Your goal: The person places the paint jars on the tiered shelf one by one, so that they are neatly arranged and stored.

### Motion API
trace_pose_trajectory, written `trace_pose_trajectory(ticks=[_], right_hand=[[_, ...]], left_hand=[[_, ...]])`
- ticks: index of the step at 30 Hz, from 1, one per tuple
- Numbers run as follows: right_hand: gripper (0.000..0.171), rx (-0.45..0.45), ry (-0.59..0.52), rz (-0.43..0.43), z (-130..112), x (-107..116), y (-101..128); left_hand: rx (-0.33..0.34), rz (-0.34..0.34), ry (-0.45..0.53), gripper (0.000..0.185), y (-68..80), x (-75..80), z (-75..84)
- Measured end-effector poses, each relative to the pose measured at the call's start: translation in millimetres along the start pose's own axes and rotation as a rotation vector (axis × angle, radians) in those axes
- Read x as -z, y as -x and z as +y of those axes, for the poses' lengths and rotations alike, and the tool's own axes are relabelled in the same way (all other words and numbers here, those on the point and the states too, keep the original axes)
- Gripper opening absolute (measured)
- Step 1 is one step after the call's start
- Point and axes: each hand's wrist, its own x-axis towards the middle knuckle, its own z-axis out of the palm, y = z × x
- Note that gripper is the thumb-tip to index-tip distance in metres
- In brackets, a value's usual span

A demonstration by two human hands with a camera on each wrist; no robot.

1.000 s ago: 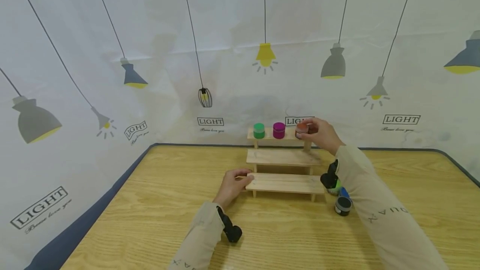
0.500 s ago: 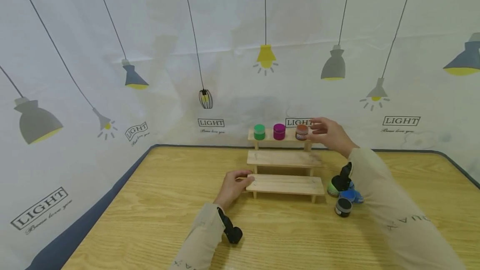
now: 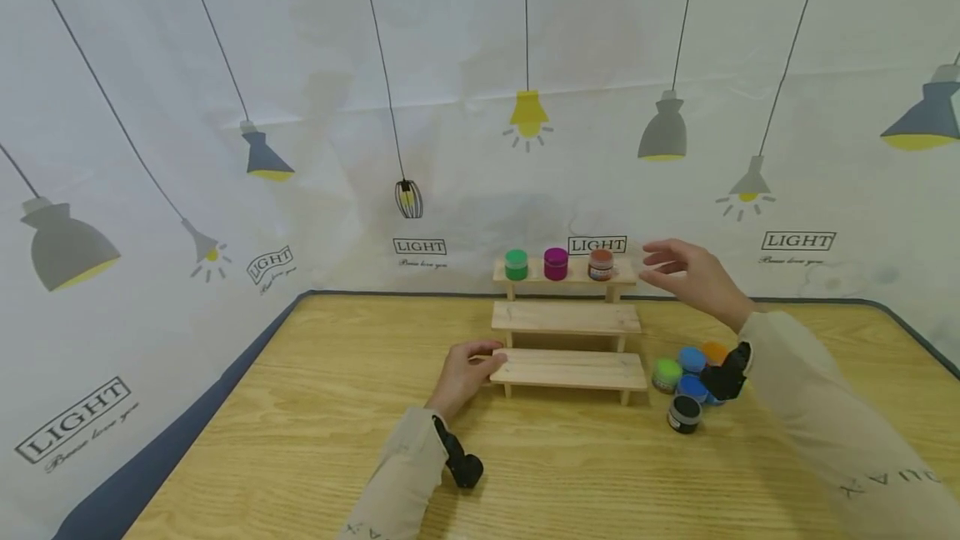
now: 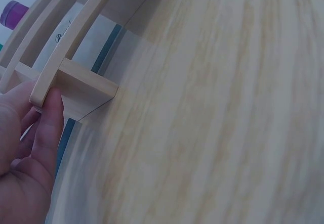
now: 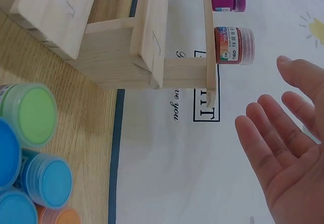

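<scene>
A three-step wooden rack [image 3: 567,317] stands on the table. Its top step carries a green jar [image 3: 516,264], a magenta jar [image 3: 556,263] and a red-brown jar [image 3: 601,264] [image 5: 233,45]. My right hand [image 3: 686,273] [image 5: 283,148] hovers just right of the red-brown jar, fingers spread and holding nothing. My left hand [image 3: 468,369] [image 4: 30,148] grips the left end of the bottom step [image 4: 61,62], thumb against its edge. Loose paint jars sit right of the rack: light green [image 3: 666,374] [image 5: 30,114], blue [image 3: 691,359] [image 5: 48,181], orange [image 3: 715,352] and black-lidded [image 3: 683,412].
The wooden table [image 3: 300,440] has a dark border along its back and left edges. A white backdrop [image 3: 300,107] printed with lamps rises right behind the rack. A small black wrist camera [image 3: 465,467] hangs under each forearm.
My right hand let go of the red-brown jar on the top step and drew back to the right, opening its fingers. My left hand stayed on the bottom step.
</scene>
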Motion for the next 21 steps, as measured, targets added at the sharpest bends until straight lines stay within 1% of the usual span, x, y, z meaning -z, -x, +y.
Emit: trace_pose_trajectory(ticks=[1, 8, 17, 21], right_hand=[[0.051, 0.005, 0.004, 0.0, 0.3, 0.6, 2.3], [0.045, 0.036, 0.002, 0.001, 6.3, 5.0, 21.7], [0.043, 0.023, 0.003, -0.016, 25.2, 6.8, 53.9], [0.041, 0.032, 0.015, -0.008, 34.1, 6.7, 65.7]], left_hand=[[0.001, -0.001, 0.003, 0.028, 0.0, 0.1, -0.1], [0.003, -0.023, 0.021, 0.028, 17.8, 2.8, 28.8], [-0.007, -0.021, 0.009, 0.028, 17.0, 1.9, 27.7], [-0.005, -0.019, 0.003, 0.028, 18.3, 2.6, 29.5]])
